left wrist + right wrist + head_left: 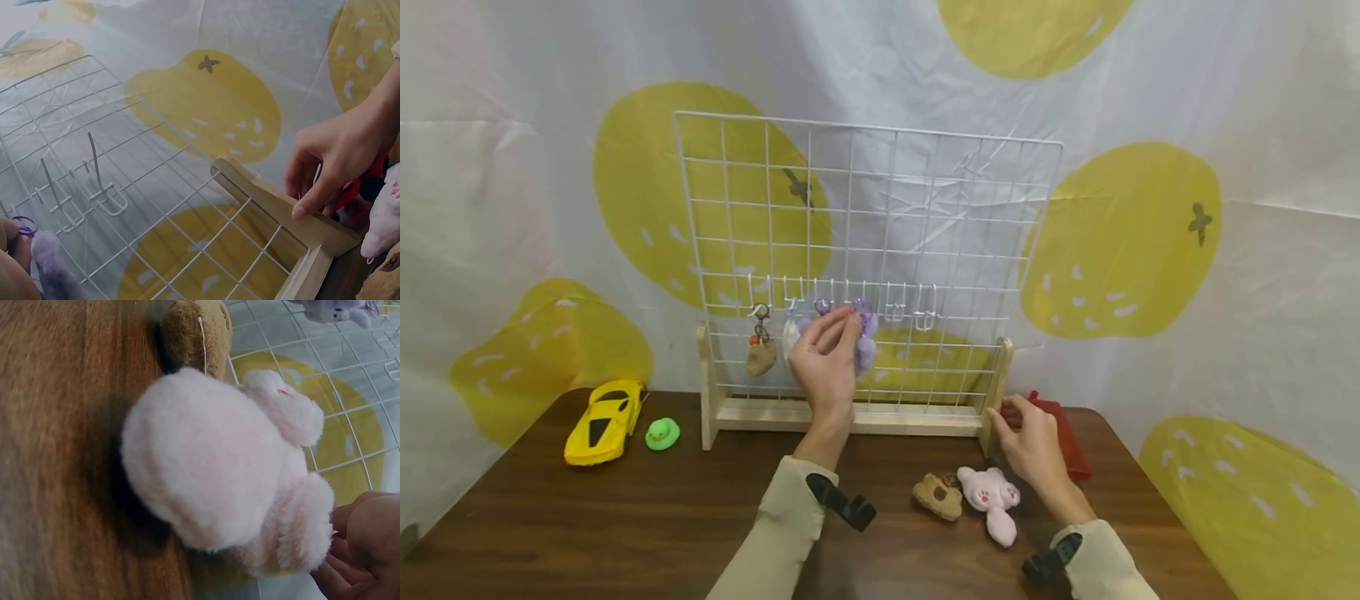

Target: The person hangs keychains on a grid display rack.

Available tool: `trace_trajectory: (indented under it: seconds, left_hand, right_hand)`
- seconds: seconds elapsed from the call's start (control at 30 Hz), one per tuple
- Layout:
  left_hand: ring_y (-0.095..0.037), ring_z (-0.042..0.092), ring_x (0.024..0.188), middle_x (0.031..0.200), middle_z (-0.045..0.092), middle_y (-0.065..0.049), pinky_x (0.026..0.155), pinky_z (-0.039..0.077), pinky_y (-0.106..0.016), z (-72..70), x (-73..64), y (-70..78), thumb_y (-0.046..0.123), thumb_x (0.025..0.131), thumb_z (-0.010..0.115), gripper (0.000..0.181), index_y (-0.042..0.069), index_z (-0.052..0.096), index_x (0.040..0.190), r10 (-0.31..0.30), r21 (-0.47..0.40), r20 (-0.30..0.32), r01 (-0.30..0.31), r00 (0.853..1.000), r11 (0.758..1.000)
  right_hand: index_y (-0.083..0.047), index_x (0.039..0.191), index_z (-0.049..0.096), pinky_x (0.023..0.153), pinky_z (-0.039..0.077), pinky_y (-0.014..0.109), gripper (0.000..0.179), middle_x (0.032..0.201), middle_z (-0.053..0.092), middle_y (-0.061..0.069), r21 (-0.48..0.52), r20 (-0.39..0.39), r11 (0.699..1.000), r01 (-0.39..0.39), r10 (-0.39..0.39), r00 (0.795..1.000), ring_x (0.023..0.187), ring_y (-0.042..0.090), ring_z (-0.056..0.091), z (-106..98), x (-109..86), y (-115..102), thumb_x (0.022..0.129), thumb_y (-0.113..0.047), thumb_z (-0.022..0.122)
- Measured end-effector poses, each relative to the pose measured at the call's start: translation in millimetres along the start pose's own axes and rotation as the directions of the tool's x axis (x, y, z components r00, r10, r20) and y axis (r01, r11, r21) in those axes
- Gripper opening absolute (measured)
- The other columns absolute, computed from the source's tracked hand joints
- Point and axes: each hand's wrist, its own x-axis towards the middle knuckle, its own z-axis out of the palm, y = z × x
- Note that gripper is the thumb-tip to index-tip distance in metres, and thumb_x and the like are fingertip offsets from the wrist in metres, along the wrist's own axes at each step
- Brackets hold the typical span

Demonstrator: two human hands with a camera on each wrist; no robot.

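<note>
My left hand (826, 367) is raised in front of the white wire grid (850, 126), where thumb and fingertips pinch the purple ring (26, 226) of a fluffy purple plush keychain (867, 346). More purple fluff (805, 323) shows behind that hand, partly hidden. At the right end of the stand, my right hand (1033, 442) grips the wooden upright (997, 375), thumb on its near face and fingers curled behind. Below, a pink plush keychain (988, 492) lies on the table beside a brown plush keychain (938, 498).
Metal hooks (925, 321) hang on the grid just right of the left hand. Further left hang a brown plush (762, 357) and a white plush (790, 337). A yellow toy car (602, 423) and green duck (662, 433) stand left; a red object (1067, 442) lies behind the right hand.
</note>
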Motion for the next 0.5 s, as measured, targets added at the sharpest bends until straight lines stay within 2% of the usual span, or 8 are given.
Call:
trace_trajectory:
  seconds: [0.23,0.43,0.5]
  left_hand:
    - [-0.024,0.081,0.108,0.117,0.082,-0.017,0.094,0.064,-0.025,-4.0,2.7,1.6,-0.002,0.093,0.082,0.024,0.002,0.081,0.116,0.014,0.043,0.039,-0.016,0.999,0.999]
    - [-0.023,0.079,0.108,0.116,0.081,-0.022,0.098,0.063,-0.026,-19.8,5.2,4.8,0.000,0.094,0.081,0.023,-0.004,0.075,0.116,0.081,0.072,0.053,-0.085,0.995,0.994]
    - [-0.020,0.078,0.108,0.116,0.080,-0.023,0.099,0.063,-0.027,-25.5,4.0,5.7,0.001,0.094,0.081,0.023,-0.004,0.075,0.116,0.081,0.079,0.078,-0.087,0.994,0.993]
  right_hand:
    - [0.005,0.106,0.075,0.080,0.067,0.053,0.014,0.099,0.082,0.023,0.001,-0.008,1.000,0.001,-0.001,1.000,0.091,0.038,0.082,-1,0.3,-1,0.097,-0.006,0.080]
    - [0.006,0.103,0.076,0.078,0.067,0.053,0.013,0.096,0.082,0.023,-0.016,-0.006,1.000,0.005,-0.005,1.000,0.088,0.037,0.082,1,-1.6,0,0.098,-0.006,0.079]
    - [0.006,0.103,0.076,0.078,0.067,0.053,0.013,0.096,0.082,0.023,-0.013,-0.007,1.000,0.003,-0.003,1.000,0.088,0.037,0.082,2,-2.1,0,0.098,-0.007,0.079]
